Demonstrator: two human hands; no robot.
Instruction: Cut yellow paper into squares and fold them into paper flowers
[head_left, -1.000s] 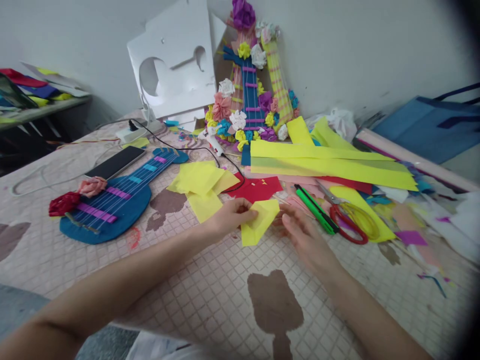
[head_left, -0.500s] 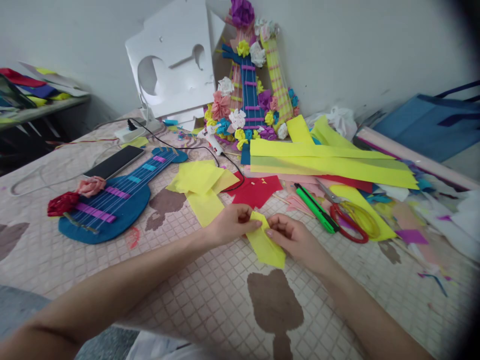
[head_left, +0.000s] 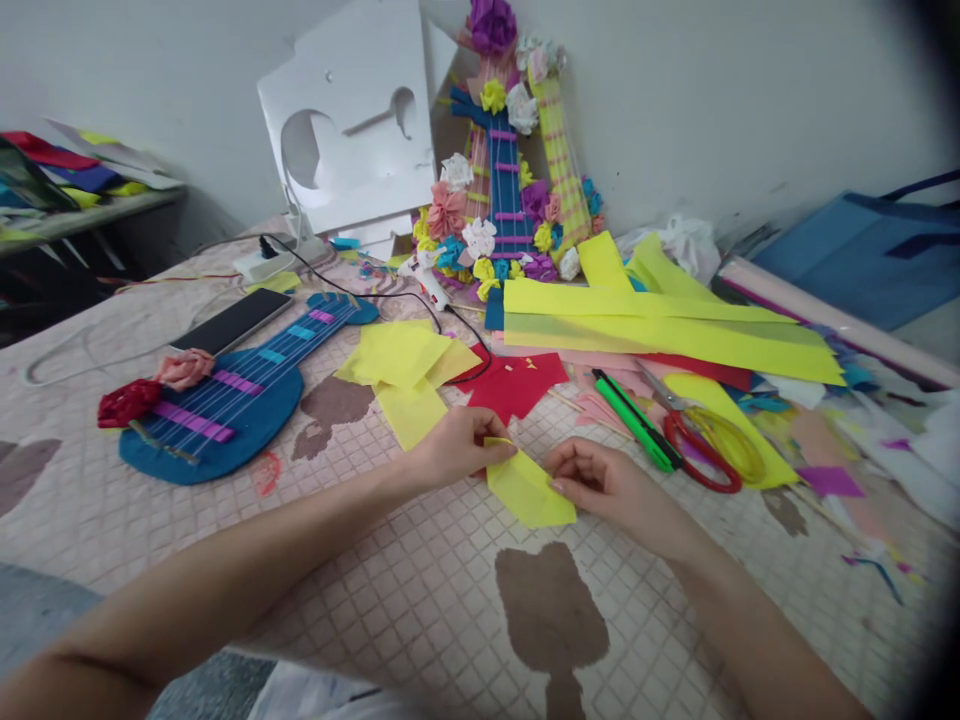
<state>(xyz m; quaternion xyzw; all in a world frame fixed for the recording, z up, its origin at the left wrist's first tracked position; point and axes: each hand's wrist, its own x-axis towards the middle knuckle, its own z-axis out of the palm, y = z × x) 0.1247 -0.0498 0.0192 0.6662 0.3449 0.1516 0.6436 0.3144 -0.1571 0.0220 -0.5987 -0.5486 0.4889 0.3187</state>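
Note:
A small folded piece of yellow crepe paper (head_left: pixel 531 492) is held between my two hands over the quilted tablecloth. My left hand (head_left: pixel 463 445) pinches its upper left corner between thumb and fingers. On the other side, my right hand (head_left: pixel 596 480) grips the right edge with thumb and fingertips, the other fingers curled. Just beyond my left hand lie several loose yellow paper pieces (head_left: pixel 401 355). Red paper (head_left: pixel 517 385) with small yellow scraps on it rests behind the held piece.
A blue paper guitar (head_left: pixel 225 400) with roses lies left, beside a phone (head_left: pixel 232 322). The glue gun (head_left: pixel 427 280) and its cord sit farther back. Right are a green cutter (head_left: pixel 634 420), red-handled scissors (head_left: pixel 701 455) and yellow strips (head_left: pixel 660 325). Flower-decked guitars (head_left: pixel 510 190) lean on the wall.
My right hand has shifted slightly right and down along the yellow paper's edge. The paper now slants more, with its lower end swung rightward. My left hand keeps its pinch.

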